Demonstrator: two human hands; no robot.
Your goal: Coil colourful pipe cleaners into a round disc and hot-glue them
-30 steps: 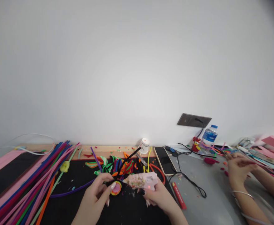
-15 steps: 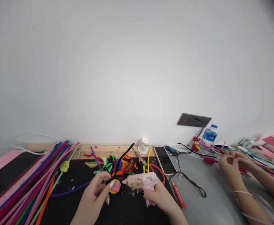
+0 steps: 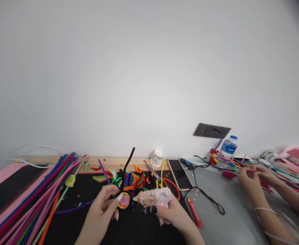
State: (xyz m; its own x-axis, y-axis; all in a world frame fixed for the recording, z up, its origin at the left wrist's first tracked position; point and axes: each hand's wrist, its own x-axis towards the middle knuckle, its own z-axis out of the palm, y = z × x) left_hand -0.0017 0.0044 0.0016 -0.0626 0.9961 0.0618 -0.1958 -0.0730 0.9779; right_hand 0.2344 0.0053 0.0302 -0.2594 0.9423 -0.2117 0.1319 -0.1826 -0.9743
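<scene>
My left hand pinches a small coiled disc of pipe cleaner, ringed black, yellow and orange round a pink-purple middle. From the disc a black pipe-cleaner end sticks up. A pink hot glue gun, crusted with coloured bits and showing a small red light, is gripped in my right hand. Its nozzle points left at the disc's black edge; whether the two touch I cannot tell. Just behind lies a heap of bent pipe-cleaner pieces in green, orange, red and blue.
Long pipe cleaners lie bundled at left. A paper cup, scissors and phone are at the back. Right of the black mat are a red box, a black cable and a water bottle. Another person's hands work at right.
My left hand has turned the disc slightly, so its black end stands steeper and has swung left. The glue gun has stayed nearly still.
</scene>
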